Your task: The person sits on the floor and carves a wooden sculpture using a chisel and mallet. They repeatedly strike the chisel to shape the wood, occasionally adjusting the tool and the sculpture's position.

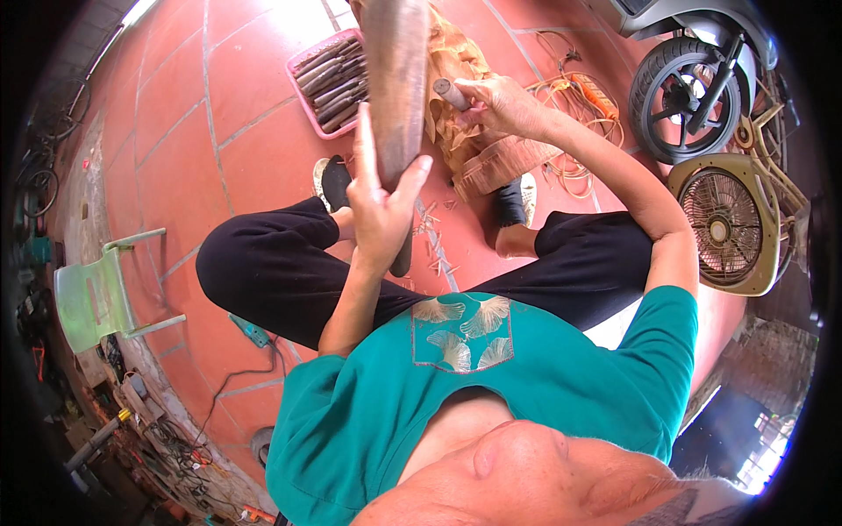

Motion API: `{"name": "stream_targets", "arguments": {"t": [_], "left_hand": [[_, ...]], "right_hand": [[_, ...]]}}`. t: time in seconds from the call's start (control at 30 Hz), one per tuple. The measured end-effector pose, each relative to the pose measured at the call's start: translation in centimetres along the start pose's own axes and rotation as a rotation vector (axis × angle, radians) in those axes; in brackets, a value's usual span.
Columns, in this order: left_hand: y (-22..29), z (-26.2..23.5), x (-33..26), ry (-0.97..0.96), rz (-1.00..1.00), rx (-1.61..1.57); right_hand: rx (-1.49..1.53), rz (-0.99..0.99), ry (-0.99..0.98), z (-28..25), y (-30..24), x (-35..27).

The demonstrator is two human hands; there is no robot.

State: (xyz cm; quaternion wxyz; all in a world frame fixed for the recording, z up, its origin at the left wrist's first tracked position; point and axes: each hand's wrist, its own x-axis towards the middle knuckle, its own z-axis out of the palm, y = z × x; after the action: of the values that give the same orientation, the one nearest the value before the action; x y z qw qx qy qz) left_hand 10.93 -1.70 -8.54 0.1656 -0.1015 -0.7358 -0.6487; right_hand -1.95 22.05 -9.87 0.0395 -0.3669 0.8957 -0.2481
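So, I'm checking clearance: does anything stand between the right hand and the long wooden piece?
Nothing clearly: only the round rod in the right hand juts toward the long wooden piece in the left hand. The brown object behind seems lower, though one view leaves depth uncertain.

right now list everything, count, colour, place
long flat wooden piece: one, brown, top
short cylindrical piece: one, grey, upper centre
plastic basket: one, pink, upper left
slender tools: many, dark, in basket
crumpled sheet: one, tan, upper centre
chunky block: one, brown, upper centre
elongated tool: one, orange, upper right
tangled cable: uncertain, orange, upper right
motorbike: one, grey, upper right
box fan: one, tan, right
low chair: one, pale green, left
corded tool: one, teal, lower left
thin chips: many, pale, centre
floor tiles: many, red, throughout
indistinct clutter: many, mixed, left
shirt: one, teal, bottom
trousers: one, black, centre
left hand: one, bare, holding wooden piece
right hand: one, bare, holding cylindrical piece
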Motion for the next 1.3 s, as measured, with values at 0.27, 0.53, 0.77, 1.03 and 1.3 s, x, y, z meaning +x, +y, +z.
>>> {"name": "stream_targets", "arguments": {"t": [0.27,0.53,0.77,1.03,1.3], "left_hand": [[-1.2,-0.8,0.4,-0.137,-0.156,-0.019],[-0.7,-0.3,0.3,-0.117,-0.224,-0.115],[1.0,-0.6,0.3,-0.158,-0.253,-0.149],[0.9,-0.5,0.0,-0.018,-0.104,-0.198],[-0.6,-0.6,-0.2,-0.239,-0.113,0.235]], "right_hand": [[0.039,0.148,0.125,-1.0,0.4,-0.6],[0.145,0.264,0.13,-2.0,0.0,-0.5],[0.086,0.166,0.138,-0.7,0.7,-0.6],[0.052,0.137,0.115,-0.9,0.4,-0.5],[-0.013,0.029,0.13,-0.6,0.0,-0.2]]}}
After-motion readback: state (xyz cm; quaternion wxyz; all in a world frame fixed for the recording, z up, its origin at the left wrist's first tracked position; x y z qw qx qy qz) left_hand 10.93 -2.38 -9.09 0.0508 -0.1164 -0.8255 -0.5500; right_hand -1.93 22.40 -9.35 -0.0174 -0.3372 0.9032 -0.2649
